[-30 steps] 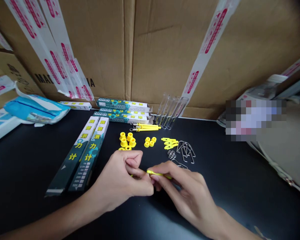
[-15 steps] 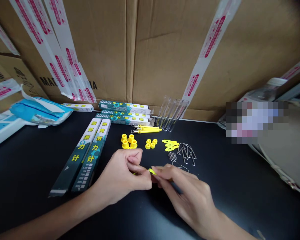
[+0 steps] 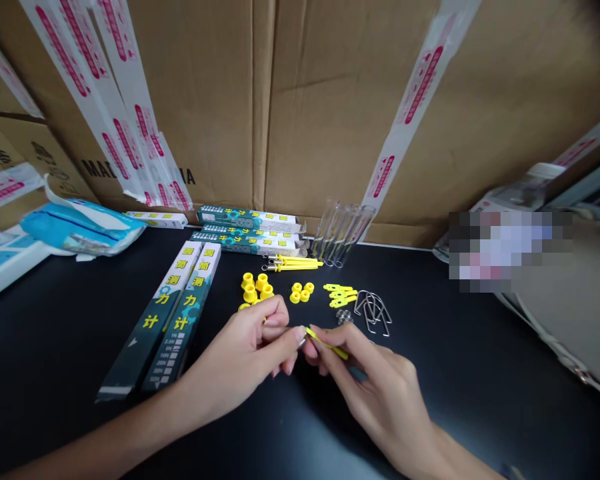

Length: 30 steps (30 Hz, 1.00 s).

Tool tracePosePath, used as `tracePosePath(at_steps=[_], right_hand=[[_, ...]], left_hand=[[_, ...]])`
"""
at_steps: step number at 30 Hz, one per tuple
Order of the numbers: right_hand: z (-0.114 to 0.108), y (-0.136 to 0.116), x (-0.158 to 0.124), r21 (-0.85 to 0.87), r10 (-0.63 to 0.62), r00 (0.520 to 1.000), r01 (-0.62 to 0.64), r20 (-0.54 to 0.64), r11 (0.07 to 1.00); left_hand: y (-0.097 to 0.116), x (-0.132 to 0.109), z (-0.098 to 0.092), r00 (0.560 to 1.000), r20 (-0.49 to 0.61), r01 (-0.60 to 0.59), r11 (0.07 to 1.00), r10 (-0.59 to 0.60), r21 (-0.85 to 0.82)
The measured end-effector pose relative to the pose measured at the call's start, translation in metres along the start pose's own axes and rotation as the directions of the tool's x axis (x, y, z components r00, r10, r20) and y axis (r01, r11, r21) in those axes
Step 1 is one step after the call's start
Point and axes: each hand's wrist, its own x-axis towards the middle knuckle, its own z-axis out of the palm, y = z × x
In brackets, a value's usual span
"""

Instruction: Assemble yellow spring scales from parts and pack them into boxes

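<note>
My right hand (image 3: 375,380) pinches a thin yellow plastic strip (image 3: 337,350), whose near end shows between thumb and forefinger and whose tip points at my left hand (image 3: 245,353). The left thumb and forefinger are pressed together at that tip; a small shiny bit shows there, too small to name. Just beyond the hands lie flanged yellow caps (image 3: 250,292), small yellow rings (image 3: 295,297), and flat yellow tabs with holes (image 3: 341,294). To their right are bent metal hooks (image 3: 373,312) and a little heap of small clear or metal rings (image 3: 344,317).
Two long spring-scale boxes (image 3: 153,320) lie left of my left arm. More boxes (image 3: 250,217), yellow rods with springs (image 3: 295,263) and clear tubes (image 3: 337,233) are at the back. A blue packet (image 3: 85,227), a bottle (image 3: 527,187), a beige bag (image 3: 565,287) and a cardboard wall (image 3: 330,120) surround them.
The fingers of both hands have shifted slightly, and more of the yellow strip now shows in my right hand. More left fingertips show beneath the thumb. The parts on the table stay put.
</note>
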Motion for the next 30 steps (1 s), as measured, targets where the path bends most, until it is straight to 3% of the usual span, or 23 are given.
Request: tracePosePath(at_steps=[10, 14, 21, 25, 30], right_hand=[[-0.0003, 0.0008, -0.0001, -0.033, -0.035, 0.999, 0.034, -0.041, 0.999], [-0.0003, 0.0006, 0.0025, -0.063, -0.078, 0.996, 0.075, -0.051, 0.995], [-0.0037, 0.0021, 0.0027, 0.028, -0.08, 0.992, 0.083, -0.094, 0.996], [-0.004, 0.0012, 0.004, 0.178, 0.061, 0.996, -0.049, -0.06, 0.983], [-0.0031, 0.0004, 0.009, 0.406, 0.267, 0.963, -0.263, 0.048, 0.875]], left_hand=[[-0.0025, -0.0006, -0.0016, 0.994, 0.094, 0.063, 0.988, -0.05, -0.141], [-0.0039, -0.0001, -0.0026, 0.997, 0.05, 0.057, 0.998, -0.055, -0.023], [-0.0048, -0.0014, -0.0002, 0.996, -0.059, 0.075, 0.989, -0.068, 0.124], [-0.0049, -0.002, -0.0007, 0.998, -0.061, 0.025, 0.994, -0.018, 0.102], [-0.0051, -0.0007, -0.0012, 0.997, -0.071, -0.031, 0.995, 0.038, 0.1]])
